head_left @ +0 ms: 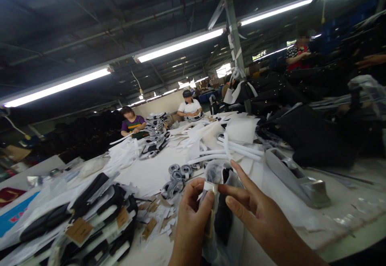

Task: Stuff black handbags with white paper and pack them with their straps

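A bundle in clear plastic (224,240) with a black, strap-like part inside stands upright in front of me. A white label (210,186) wraps across its upper part. My left hand (194,207) pinches the bundle at this label, thumb in front. On the other side, my right hand (253,205) has its index finger stretched upward and its thumb apart. One of its fingertips meets the label's right edge, and the palm is beside the plastic. Behind the bundle lie white foam-like strips (241,147). Several coiled, plastic-wrapped rolls (181,173) lie to the left.
A grey tape dispenser (294,177) stands at the right. Packed black straps with brown tags (80,230) are piled at the left, beside paper scraps (159,213). Black fabric (322,137) is heaped at the right. Two people (132,123) work across the table; another (297,55) is farther right.
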Demonstrator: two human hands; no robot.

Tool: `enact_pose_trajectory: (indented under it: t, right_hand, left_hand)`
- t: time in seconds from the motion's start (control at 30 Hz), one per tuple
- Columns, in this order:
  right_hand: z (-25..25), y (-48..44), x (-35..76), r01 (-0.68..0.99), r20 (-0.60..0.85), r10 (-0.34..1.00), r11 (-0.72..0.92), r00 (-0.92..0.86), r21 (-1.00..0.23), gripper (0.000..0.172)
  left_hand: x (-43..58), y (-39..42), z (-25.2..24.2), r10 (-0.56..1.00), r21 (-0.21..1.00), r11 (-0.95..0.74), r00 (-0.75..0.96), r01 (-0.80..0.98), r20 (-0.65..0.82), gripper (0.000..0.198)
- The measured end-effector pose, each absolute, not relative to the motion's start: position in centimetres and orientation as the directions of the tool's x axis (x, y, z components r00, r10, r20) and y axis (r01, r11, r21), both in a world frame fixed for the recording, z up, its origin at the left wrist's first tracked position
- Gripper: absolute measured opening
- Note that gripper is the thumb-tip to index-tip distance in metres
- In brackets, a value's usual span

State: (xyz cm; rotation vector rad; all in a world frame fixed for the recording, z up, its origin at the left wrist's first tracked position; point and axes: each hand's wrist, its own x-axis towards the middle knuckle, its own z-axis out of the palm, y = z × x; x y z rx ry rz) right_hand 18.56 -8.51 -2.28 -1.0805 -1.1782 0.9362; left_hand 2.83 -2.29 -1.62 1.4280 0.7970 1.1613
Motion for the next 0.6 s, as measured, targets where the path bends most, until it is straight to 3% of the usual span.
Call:
enact_pose_trajectory:
  t: [0.17, 0.3, 0.47, 0.6]
  right_hand:
    - [-2.2, -7.2, 18.1, -0.184, 0.193, 0.970, 0.218, 0.146, -0.958, 0.095]
    - [-1.3, -6.8, 17.8, -0.227, 0.119, 0.969, 0.168, 0.215, -0.959, 0.097]
    - [-1.0, -5.6, 17.8, -0.184, 0.103, 0.954, 0.159, 0.281, -0.970, 0.089]
    - [0.0, -4.0, 17.5, -0.114, 0.102, 0.962, 0.134, 0.253, -0.984, 0.084]
  left_hand:
    - [3.8, -3.7, -1.3, 0.907, 0.953, -0.290, 0.293, -0.083, 0.302, 0.023]
    - [3.9, -4.2, -1.6, 0.874, 0.906, -0.416, 0.240, -0.076, 0.422, 0.020]
    - [2.6, -5.8, -4.2, 0.786, 0.813, -0.579, 0.222, -0.062, 0.577, 0.043]
    - [1.2, -7.4, -8.3, 0.781, 0.794, -0.608, 0.171, -0.008, 0.600, 0.055]
